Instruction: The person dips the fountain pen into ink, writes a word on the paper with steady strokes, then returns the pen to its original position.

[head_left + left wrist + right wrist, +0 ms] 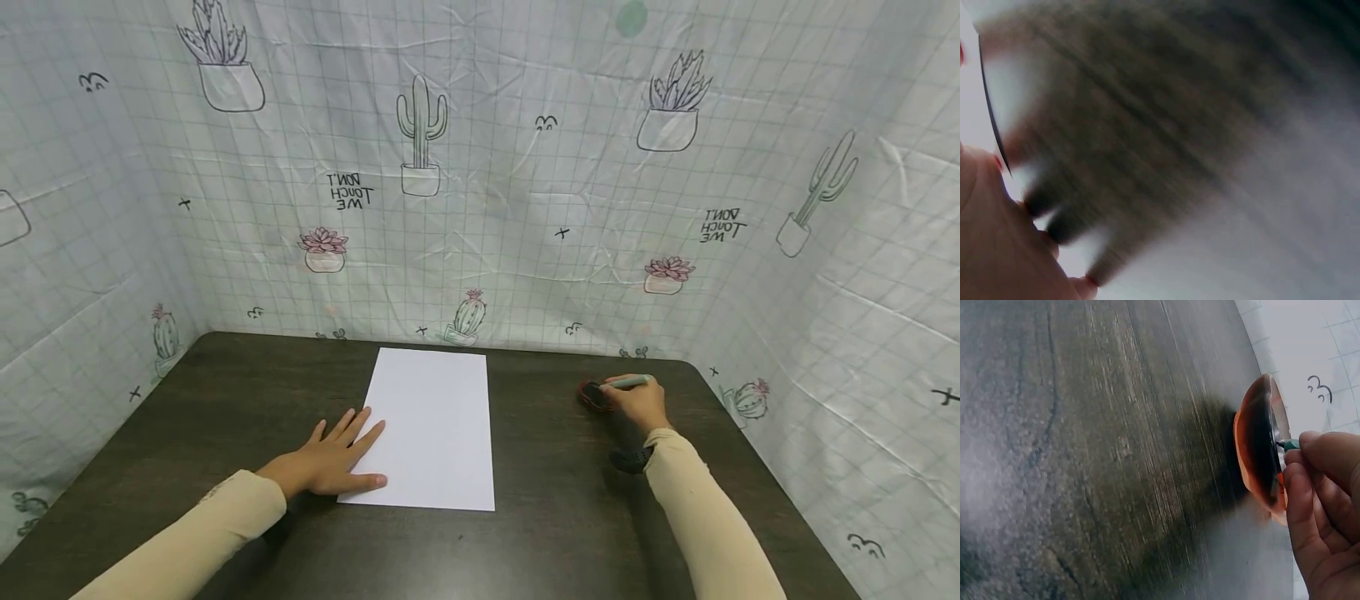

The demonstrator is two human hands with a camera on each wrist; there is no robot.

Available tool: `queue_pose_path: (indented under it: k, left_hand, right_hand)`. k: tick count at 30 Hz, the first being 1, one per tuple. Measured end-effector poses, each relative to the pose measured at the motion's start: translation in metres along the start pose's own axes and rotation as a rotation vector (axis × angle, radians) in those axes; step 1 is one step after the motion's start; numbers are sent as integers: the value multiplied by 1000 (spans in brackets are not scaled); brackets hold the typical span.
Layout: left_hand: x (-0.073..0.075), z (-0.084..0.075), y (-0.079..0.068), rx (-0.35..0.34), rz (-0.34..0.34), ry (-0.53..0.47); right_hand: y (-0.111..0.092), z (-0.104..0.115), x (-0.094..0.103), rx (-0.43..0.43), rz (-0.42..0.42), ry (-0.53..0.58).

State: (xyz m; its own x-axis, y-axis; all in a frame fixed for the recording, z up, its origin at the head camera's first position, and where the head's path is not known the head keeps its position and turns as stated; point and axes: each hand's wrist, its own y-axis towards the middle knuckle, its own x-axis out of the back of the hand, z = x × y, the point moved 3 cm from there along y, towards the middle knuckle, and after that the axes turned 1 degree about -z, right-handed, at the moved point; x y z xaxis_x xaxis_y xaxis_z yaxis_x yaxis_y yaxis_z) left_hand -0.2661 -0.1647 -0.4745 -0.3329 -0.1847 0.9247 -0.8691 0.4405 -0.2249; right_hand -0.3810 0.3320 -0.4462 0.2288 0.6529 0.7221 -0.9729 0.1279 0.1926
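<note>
A white sheet of paper [438, 433] lies on the dark table. My left hand [333, 458] rests across its left edge with fingers spread; the left wrist view shows part of this hand [1004, 231] beside the paper's edge. At the right, my right hand [641, 404] pinches a slim pale green pen [628, 381] between thumb and fingers. In the right wrist view, the dark tip of the pen [1290, 445] is at a small round dish [1254, 437], reddish orange outside and black inside. Whether the tip touches the dish is unclear.
The dark wood-grain table [540, 533] has rounded far corners. A white curtain [495, 233] printed with a grid and potted cacti hangs behind it and along both sides. A dark wrist strap [632, 460] shows under the right sleeve.
</note>
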Motion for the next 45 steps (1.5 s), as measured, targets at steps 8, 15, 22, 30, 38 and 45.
queue_pose_path:
  k: [8,15,22,30,38,45]
  left_hand:
    - [-14,13,10,10,-19,25]
    - [3,-3,-2,-17,17,-21]
    - [1,1,0,-18,-2,-21]
    - [2,-1,-1,-30,5,-34]
    - [4,-2,-2,-18,19,-35]
    - [6,-4,-1,-16,28,-50]
  right_hand:
    - [-4,-4,10,-22,-40,7]
    - [-8,-8,17,-53,-27,13]
    - [-10,-5,22,-20,3,-17]
    - [-12,-2,19,27,87,-46]
    - [-10,16,5,93,135,-33]
    - [-2,15,1,53,62,-53]
